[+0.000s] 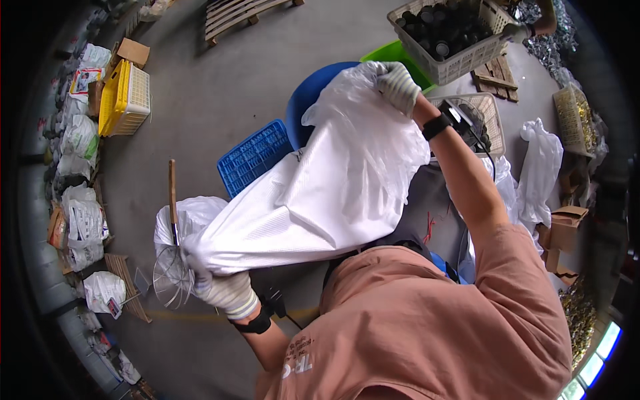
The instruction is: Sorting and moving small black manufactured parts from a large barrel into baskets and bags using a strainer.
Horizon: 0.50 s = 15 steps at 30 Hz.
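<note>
A large white woven sack (287, 207) with a clear plastic liner (353, 87) stretches slantwise between my two gloved hands. My left hand (223, 290), in a striped knit glove, is closed on the sack's lower left end. At the far end my right hand (399, 87) grips the bunched liner at the sack's mouth; its fingertips are partly covered by plastic. A wire skimmer (172, 277) with a wooden handle is next to my left hand, in front of another white sack (203, 208). What the sack holds, if anything, is hidden.
Behind the sack stand a blue tub (300, 100), a blue crate (253, 157) and a green tub (393, 53). Another person's gloved hand (517, 32) touches a crate of black round parts (453, 63). Yellow and white crates (127, 100) stand left; a pallet (243, 15) lies beyond.
</note>
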Available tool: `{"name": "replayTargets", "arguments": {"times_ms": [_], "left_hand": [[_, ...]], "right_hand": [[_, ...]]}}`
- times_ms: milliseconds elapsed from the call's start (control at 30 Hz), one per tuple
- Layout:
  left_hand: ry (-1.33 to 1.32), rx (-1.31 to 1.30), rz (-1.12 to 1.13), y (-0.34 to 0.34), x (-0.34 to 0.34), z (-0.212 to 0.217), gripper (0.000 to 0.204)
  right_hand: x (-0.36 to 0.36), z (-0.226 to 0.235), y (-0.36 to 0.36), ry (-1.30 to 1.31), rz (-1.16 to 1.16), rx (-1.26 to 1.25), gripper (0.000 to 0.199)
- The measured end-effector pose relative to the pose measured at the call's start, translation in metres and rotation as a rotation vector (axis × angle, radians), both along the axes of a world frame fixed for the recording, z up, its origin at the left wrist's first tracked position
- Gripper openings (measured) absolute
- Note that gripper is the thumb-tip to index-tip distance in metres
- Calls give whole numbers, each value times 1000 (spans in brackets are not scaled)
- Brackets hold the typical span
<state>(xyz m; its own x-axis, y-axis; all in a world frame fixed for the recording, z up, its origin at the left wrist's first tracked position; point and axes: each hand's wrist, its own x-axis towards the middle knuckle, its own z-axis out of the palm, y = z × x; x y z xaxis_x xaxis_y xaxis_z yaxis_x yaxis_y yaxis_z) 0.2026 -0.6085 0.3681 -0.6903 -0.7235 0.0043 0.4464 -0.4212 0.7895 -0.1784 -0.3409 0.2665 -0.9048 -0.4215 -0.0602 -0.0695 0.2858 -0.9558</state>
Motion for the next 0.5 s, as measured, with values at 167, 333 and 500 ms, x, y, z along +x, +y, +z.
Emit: {"name": "replayTargets", "arguments": {"times_ms": [167, 333, 500], "left_hand": [[-40, -193, 189, 25, -2, 46, 53], [-493, -1120, 559, 50, -29, 64, 50], [-624, -1521, 613, 61, -54, 83, 64]], "right_hand": [[-44, -19, -18, 21, -11, 62, 15], [-102, -59, -42, 35, 40, 450, 28], [-73, -9, -64, 217, 208, 780, 59]]}}
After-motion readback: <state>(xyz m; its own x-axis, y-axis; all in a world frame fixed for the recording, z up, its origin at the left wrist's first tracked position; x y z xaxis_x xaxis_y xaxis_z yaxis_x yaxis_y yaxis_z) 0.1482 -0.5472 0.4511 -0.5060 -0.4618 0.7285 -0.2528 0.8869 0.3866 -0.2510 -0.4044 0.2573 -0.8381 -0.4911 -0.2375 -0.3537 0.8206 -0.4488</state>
